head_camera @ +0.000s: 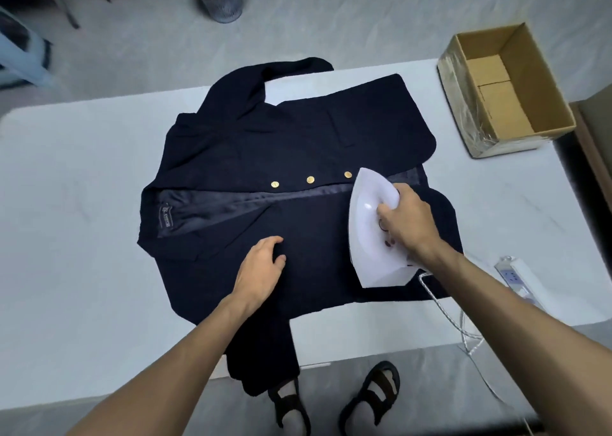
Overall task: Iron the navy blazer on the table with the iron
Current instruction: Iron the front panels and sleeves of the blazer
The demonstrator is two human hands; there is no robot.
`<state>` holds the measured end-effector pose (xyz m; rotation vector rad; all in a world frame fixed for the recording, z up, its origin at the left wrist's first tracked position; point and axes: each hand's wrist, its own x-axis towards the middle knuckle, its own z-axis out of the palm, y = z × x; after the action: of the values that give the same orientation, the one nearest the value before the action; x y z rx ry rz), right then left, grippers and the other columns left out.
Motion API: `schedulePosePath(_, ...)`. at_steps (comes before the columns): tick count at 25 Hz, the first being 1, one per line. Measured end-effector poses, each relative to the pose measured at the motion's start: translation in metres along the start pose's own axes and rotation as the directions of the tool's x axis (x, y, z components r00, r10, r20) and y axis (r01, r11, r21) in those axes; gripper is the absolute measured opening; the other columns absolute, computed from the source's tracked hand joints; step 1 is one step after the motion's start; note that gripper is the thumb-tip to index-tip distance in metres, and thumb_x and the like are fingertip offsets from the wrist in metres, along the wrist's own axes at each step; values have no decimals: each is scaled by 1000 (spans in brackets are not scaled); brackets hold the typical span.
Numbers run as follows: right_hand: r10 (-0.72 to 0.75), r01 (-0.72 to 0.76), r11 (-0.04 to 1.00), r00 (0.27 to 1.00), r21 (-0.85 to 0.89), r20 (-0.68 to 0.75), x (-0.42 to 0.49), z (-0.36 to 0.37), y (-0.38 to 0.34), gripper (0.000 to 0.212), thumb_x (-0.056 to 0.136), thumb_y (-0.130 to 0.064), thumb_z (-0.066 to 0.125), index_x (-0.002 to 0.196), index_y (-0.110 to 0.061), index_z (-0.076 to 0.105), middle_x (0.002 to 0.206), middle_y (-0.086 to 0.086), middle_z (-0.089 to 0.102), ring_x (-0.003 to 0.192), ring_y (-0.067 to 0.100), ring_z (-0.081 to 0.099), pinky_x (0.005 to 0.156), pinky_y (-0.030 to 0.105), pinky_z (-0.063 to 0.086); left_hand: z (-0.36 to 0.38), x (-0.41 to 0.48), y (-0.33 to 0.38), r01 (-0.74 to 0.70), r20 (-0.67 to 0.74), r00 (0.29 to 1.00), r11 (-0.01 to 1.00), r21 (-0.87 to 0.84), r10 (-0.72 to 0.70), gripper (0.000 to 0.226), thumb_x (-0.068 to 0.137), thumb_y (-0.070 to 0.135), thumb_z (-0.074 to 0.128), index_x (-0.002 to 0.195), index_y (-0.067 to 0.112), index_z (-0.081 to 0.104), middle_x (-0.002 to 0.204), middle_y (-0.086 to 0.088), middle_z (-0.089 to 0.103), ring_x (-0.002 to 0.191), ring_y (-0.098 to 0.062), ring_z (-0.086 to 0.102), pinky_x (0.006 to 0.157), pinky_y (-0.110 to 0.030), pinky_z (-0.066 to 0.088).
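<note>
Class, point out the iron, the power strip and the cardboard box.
iron [367, 233], head view, on its white top shell.
power strip [513, 275], head view, on its socket face.
cardboard box [536, 84], head view, on its inner right wall.

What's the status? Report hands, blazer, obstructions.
Right hand grips iron, flat on blazer. Left hand rests on fabric beside it. Gold button close to iron's tip; cord trails behind.

The blazer [298, 131] is a plain, deep navy with three gold buttons [310, 179] and a slightly paler, sheeny blue-grey lining [205, 205] — the iron [371, 223] on it is white all over. The table [82, 203] is white with faint grey marbling, the floor [331, 21] a mottled pale grey. The box [543, 81] is brown cardboard, the power strip [520, 276] white with bluish sockets, the cord [440, 303] white flecked with grey, the sandals [374, 392] black.
</note>
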<state>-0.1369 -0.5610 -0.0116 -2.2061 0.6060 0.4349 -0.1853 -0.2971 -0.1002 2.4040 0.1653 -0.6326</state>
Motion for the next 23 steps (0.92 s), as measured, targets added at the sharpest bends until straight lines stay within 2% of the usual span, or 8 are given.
schedulePosePath(4,-69,68,998,993,10,96,13,27,-49,47,83,-26,52,130,-29,46,104,3,63,87,26,64,76,44,57,-43,22,-13,79,-119,991,994,74,-70,62,98,26,58,153,16,30,160,-3,26,148,-19,22,120,-36,25)
schedulePosePath(6,-139,150,987,976,-56,165,27,48,-64,46,88,-26,51,132,-30,44,103,4,62,92,28,61,79,46,54,-53,42,-23,110,-130,988,972,207,-85,72,99,31,57,156,14,17,165,-10,10,152,-24,7,124,-38,14)
schedulePosePath(9,-241,289,936,942,-199,232,47,74,-76,43,93,-27,49,136,-30,42,100,4,62,92,24,50,80,41,48,-65,68,-34,114,-158,986,895,431,-50,77,100,39,52,158,15,7,165,-13,3,153,-28,0,124,-40,9)
schedulePosePath(12,-253,289,947,941,-143,223,67,80,-87,40,93,-28,49,133,-31,45,93,3,66,88,25,58,77,41,52,-77,102,-30,45,-73,997,786,617,0,77,101,44,47,158,20,2,166,-11,-2,152,-30,-4,124,-42,5)
schedulePosePath(15,-257,286,951,941,-114,222,90,92,-99,40,93,-28,49,133,-29,46,90,3,66,86,28,61,76,43,52,-87,129,-28,64,175,959,769,636,-225,80,100,52,43,158,23,-5,165,-13,-10,152,-36,-2,123,-46,4)
schedulePosePath(17,-250,296,936,940,-192,231,98,103,-102,39,95,-28,48,133,-28,44,90,4,66,86,29,59,73,38,42,-83,132,-34,55,249,930,771,635,-271,80,100,54,41,158,23,-5,165,-15,-10,151,-37,5,122,-45,8)
schedulePosePath(20,-228,300,892,944,-337,238,101,115,-95,39,97,-26,45,136,-24,41,90,6,66,83,30,56,73,37,29,-84,129,-42,-6,154,978,722,692,-140,72,101,54,36,159,22,6,165,-15,4,148,-35,16,122,-42,12)
schedulePosePath(23,-243,300,846,953,-440,183,93,121,-93,40,98,-24,45,137,-21,39,81,5,63,72,27,50,72,36,30,-90,127,-51,-73,112,994,716,695,-7,65,103,49,34,158,21,15,163,-12,18,146,-30,19,123,-41,9)
